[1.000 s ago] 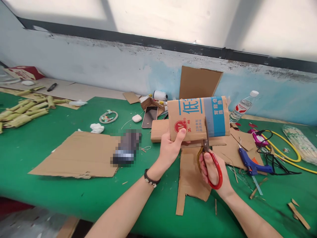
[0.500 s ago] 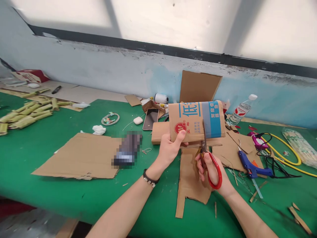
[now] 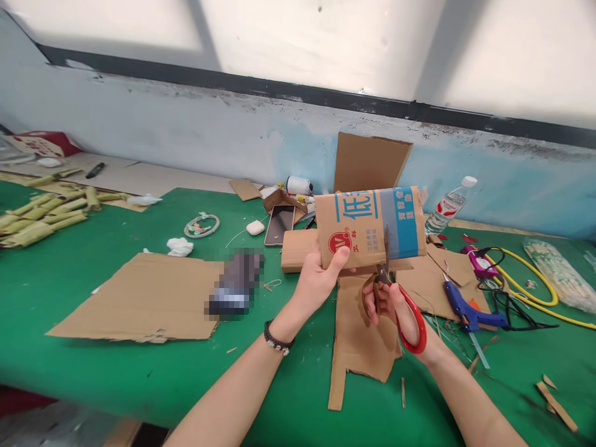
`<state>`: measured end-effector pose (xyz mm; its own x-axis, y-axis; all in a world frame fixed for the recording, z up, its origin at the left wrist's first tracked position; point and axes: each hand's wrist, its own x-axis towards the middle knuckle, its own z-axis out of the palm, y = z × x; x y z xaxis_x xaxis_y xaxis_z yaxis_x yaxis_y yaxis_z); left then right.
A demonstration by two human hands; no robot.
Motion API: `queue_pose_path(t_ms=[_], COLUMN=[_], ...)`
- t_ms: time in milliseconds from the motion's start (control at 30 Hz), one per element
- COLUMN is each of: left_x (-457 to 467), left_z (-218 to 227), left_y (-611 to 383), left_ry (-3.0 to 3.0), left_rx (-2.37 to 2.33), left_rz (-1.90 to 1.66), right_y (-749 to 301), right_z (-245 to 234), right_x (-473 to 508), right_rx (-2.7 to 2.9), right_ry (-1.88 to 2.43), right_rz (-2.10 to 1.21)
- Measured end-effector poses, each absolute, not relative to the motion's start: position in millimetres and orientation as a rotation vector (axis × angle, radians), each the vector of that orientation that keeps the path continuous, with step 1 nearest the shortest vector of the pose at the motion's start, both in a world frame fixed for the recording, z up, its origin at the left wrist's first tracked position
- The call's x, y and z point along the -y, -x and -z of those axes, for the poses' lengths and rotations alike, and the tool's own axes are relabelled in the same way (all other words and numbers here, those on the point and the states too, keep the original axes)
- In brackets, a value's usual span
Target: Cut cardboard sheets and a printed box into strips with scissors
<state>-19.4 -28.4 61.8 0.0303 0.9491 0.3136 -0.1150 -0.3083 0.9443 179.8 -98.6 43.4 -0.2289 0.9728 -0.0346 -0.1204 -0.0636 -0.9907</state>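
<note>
My left hand (image 3: 318, 279) grips the lower left corner of a printed cardboard piece (image 3: 370, 225) with red and blue markings, thumb on its front, holding it upright above the green table (image 3: 116, 366). My right hand (image 3: 395, 310) is closed on red-handled scissors (image 3: 404, 310). The blades point up into the cardboard's lower edge, near the blue stripe.
Flat cardboard sheets (image 3: 139, 298) lie left and below my hands. A blue glue gun (image 3: 468, 309), black and yellow cables (image 3: 526, 288), a water bottle (image 3: 449, 205), a phone (image 3: 278, 223) and bamboo pieces (image 3: 44, 211) lie around. A cardboard panel (image 3: 370, 161) leans on the wall.
The scissor handles have spread wider and the blades sit a little further up into the cardboard. Both hands stay on their objects; the view shifted slightly.
</note>
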Motion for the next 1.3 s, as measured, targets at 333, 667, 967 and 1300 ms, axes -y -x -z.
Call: queue_pose_path(t_ms=[333,667,967,1300], left_x=[31.6,25.6,27.0,22.1], left_z=[-68.2,-72.0,-73.0,-69.0], left_y=[19.7,28.9,27.9,27.9], left_ry=[-1.121,-0.995,-1.028,-1.081], left_rx=[-0.695,-0.715,-0.718,-0.749], left_rz=[-1.29,-1.449,-1.468,-1.454], right_y=[-180.9,-187.9,-181.9,-179.5], right_z=[-40.9,-48.1,-37.5,-44.2], right_x=[94.6,108.0,102.3,106.1], right_rx=[1.315,1.622,1.53,1.431], right_ry=[1.123,1.191,1.11,1.036], right_rz=[-1.353,-1.184,-1.266,-1.471])
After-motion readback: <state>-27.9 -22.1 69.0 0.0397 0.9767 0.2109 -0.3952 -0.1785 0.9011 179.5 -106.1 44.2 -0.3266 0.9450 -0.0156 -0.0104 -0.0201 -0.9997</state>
